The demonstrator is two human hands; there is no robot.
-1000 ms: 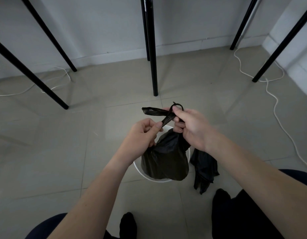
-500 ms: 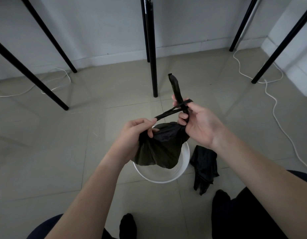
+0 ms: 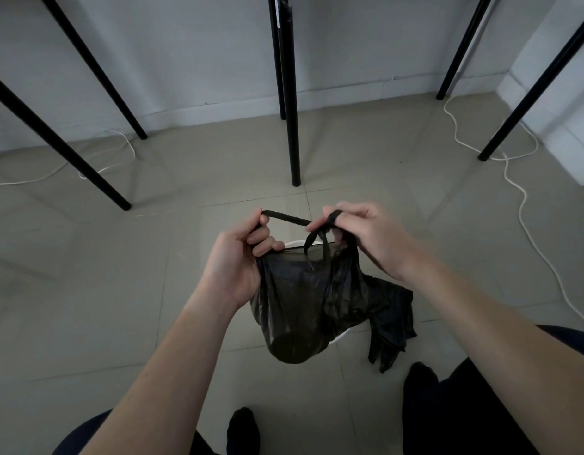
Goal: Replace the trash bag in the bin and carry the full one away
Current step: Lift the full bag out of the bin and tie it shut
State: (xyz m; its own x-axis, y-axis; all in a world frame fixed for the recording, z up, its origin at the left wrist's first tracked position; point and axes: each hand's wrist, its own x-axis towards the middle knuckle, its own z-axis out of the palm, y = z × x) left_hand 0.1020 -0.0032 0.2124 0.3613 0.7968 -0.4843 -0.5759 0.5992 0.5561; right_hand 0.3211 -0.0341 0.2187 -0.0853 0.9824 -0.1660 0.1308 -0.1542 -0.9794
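Observation:
A full black trash bag (image 3: 297, 310) hangs in the air between both my hands, above a white bin (image 3: 295, 244) that it almost fully hides. My left hand (image 3: 241, 257) grips one twisted handle strap of the bag. My right hand (image 3: 366, 234) pinches the other strap, which loops over its fingers. A strap stretches between the two hands. A second black bag (image 3: 390, 323), crumpled, lies on the floor just right of the bin.
Black slanted stand legs (image 3: 292, 126) rise from the tiled floor ahead and to both sides. White cables (image 3: 527, 205) trail along the floor at right and left. My feet in dark socks (image 3: 418, 376) stand close to the bin.
The upright strap end my right hand held has come down. Both hands now pull the straps apart sideways, and the bag hangs lower over the bin.

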